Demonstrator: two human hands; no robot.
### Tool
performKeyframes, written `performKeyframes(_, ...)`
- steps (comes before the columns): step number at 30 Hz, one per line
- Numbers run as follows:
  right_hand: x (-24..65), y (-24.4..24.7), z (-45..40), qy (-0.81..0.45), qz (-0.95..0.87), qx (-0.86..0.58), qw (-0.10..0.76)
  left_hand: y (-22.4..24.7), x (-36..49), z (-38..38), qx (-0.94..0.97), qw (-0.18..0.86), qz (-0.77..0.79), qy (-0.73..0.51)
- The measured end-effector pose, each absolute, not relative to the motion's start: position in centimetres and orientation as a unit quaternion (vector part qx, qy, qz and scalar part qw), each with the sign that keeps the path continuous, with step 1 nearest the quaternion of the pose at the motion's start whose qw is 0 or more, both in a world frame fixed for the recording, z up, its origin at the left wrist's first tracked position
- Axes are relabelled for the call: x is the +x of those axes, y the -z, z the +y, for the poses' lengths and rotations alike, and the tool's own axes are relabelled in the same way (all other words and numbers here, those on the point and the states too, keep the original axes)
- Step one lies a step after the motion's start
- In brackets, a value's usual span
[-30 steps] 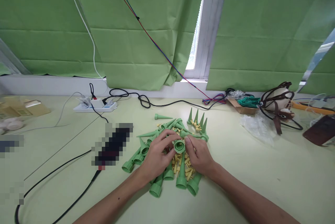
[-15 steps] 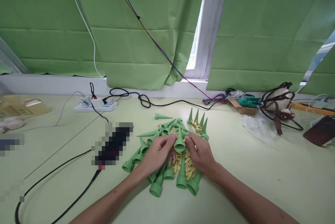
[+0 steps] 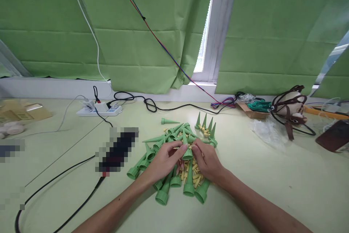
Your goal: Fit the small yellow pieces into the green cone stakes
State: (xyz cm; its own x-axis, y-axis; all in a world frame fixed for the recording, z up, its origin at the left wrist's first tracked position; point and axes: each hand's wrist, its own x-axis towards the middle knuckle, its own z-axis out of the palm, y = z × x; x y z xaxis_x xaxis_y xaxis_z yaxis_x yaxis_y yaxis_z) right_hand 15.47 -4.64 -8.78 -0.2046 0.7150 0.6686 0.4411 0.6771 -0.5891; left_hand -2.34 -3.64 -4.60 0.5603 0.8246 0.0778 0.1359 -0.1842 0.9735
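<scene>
My left hand (image 3: 170,157) is closed on a hollow green plastic watering spike (image 3: 187,154), thumb across its side. The spike's wide open end faces me and its point leans away. Close against its right side, my right hand (image 3: 205,156) pinches a small yellow plastic valve (image 3: 191,147), mostly hidden by the fingertips. Under and around both hands lies a heap of similar green spikes (image 3: 163,193). Loose yellow valves (image 3: 196,180) are scattered among them, partly covered by my hands.
Behind the heap, several green spikes (image 3: 205,121) stand upright beside more yellow pieces. A single spike (image 3: 169,121) lies apart. A power strip (image 3: 99,110) and black cables are at the back left. A clear plastic bag (image 3: 268,133) and a small cardboard box (image 3: 252,111) lie to the right.
The held spike has tilted and dropped slightly toward me. My left thumb has moved right across its side, and my right fingertips have come closer against it.
</scene>
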Motion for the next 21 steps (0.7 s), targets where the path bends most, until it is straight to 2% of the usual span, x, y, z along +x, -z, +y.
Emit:
performKeyframes(8, 15.47, 8.80, -4.58, -0.135, -0.765, -0.383, 0.500, 5.00, -2.43, -3.75, 0.726, 0.485, 0.365, -0.322)
performKeyframes(21, 15.33, 8.76, -4.55, -0.104, -0.772, -0.419, 0.467, 4.76, -2.26, -3.91, 0.797, 0.336, 0.346, -0.362)
